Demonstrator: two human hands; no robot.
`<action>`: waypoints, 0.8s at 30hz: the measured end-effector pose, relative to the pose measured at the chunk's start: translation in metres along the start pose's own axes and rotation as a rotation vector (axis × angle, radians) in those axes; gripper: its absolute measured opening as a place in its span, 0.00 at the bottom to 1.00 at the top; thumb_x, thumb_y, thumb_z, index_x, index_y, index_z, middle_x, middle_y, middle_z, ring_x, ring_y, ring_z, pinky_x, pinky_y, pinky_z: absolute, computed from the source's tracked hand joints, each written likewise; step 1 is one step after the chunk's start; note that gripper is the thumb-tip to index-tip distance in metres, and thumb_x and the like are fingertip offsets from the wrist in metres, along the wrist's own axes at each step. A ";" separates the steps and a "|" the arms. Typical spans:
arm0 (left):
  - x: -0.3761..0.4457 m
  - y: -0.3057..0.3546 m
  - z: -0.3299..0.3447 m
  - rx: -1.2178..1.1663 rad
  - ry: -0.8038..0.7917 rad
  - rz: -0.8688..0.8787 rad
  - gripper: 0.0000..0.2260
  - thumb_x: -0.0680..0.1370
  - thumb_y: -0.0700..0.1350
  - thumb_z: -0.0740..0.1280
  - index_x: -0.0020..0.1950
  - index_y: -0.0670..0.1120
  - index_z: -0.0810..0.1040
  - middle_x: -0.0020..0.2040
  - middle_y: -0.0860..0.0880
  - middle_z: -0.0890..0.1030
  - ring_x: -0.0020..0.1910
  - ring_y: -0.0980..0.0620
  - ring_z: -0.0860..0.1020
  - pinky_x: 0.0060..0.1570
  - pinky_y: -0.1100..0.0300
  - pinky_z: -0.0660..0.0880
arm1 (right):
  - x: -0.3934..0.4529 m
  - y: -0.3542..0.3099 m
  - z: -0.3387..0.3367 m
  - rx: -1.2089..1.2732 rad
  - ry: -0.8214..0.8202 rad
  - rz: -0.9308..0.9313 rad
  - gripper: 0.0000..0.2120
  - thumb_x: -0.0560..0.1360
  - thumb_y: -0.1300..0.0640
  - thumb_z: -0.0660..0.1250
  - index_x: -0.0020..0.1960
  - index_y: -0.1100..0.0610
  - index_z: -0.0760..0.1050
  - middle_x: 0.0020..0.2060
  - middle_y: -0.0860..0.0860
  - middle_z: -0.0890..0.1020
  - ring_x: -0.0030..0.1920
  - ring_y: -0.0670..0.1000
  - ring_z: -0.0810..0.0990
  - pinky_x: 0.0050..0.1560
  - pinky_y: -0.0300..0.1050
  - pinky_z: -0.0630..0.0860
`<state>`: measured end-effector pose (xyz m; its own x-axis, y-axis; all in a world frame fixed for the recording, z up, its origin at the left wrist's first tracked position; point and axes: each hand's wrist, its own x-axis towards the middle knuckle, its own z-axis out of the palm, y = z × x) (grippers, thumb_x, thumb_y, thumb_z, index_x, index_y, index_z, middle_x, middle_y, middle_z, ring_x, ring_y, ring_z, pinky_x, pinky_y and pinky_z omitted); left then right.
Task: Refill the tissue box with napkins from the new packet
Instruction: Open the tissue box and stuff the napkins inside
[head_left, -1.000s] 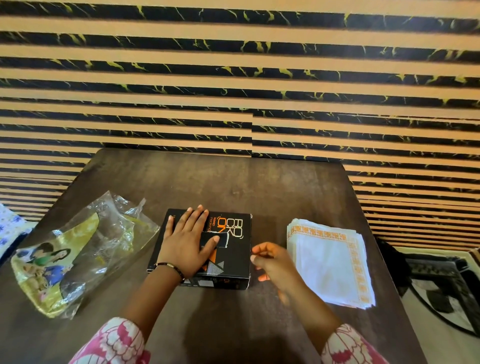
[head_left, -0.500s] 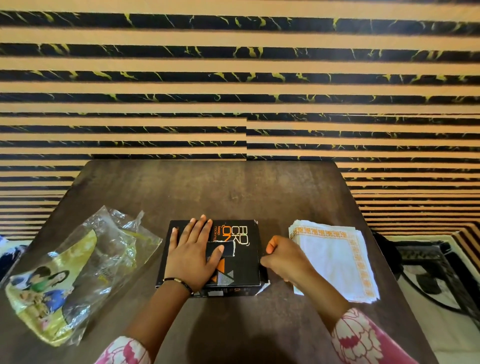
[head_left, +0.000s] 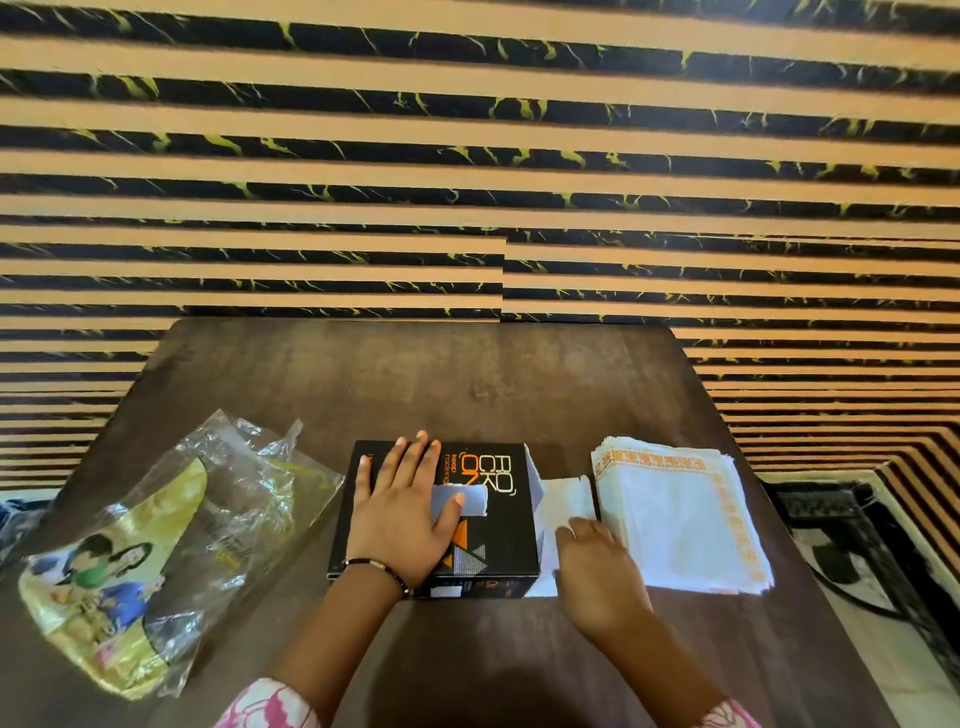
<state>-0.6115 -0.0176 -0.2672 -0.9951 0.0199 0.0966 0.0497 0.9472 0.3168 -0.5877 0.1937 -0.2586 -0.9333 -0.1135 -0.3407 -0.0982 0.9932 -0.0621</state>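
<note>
A black tissue box (head_left: 493, 525) with orange lettering lies flat at the middle of the dark table. My left hand (head_left: 402, 512) presses flat on its top, thumb over the slot. The box's right end flap (head_left: 566, 499) is folded out, its white inside showing. My right hand (head_left: 597, 577) rests on that flap's near part, fingers curled on it. A stack of white napkins (head_left: 680, 519) with an orange border lies just right of the flap. The clear, opened napkin packet (head_left: 156, 545) with a yellow printed label lies crumpled at the left.
The brown table (head_left: 441, 384) stands against a wall of orange and black stripes. Its right edge runs close behind the napkin stack, with floor and a dark object (head_left: 852, 545) beyond. A patterned cloth (head_left: 15, 514) shows past the left edge.
My right hand went to the box's right end and pulled the end flap open outward. The left hand stayed flat on the box top. The view shifted slightly.
</note>
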 end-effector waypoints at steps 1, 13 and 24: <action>0.000 0.000 -0.001 0.000 -0.002 -0.004 0.34 0.71 0.64 0.41 0.75 0.51 0.55 0.77 0.52 0.55 0.76 0.52 0.50 0.73 0.45 0.41 | -0.003 0.001 0.008 0.049 -0.034 0.038 0.22 0.77 0.52 0.61 0.70 0.53 0.63 0.70 0.52 0.68 0.70 0.53 0.66 0.70 0.48 0.64; -0.001 0.000 -0.003 0.012 -0.010 -0.016 0.36 0.70 0.64 0.39 0.75 0.51 0.53 0.77 0.53 0.53 0.76 0.52 0.48 0.72 0.47 0.39 | -0.006 -0.004 0.008 0.812 -0.010 -0.043 0.24 0.77 0.61 0.63 0.67 0.42 0.63 0.68 0.44 0.70 0.67 0.48 0.70 0.67 0.48 0.68; -0.001 0.000 -0.003 0.021 0.016 -0.083 0.36 0.69 0.63 0.39 0.75 0.50 0.55 0.77 0.51 0.56 0.76 0.51 0.51 0.73 0.46 0.42 | -0.037 0.026 0.029 0.943 -0.005 0.097 0.18 0.73 0.72 0.60 0.37 0.51 0.76 0.31 0.50 0.81 0.33 0.43 0.81 0.41 0.40 0.78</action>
<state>-0.6107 -0.0182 -0.2644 -0.9943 -0.0636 0.0860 -0.0346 0.9520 0.3042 -0.5456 0.2231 -0.2747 -0.9211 -0.0340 -0.3878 0.3012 0.5691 -0.7652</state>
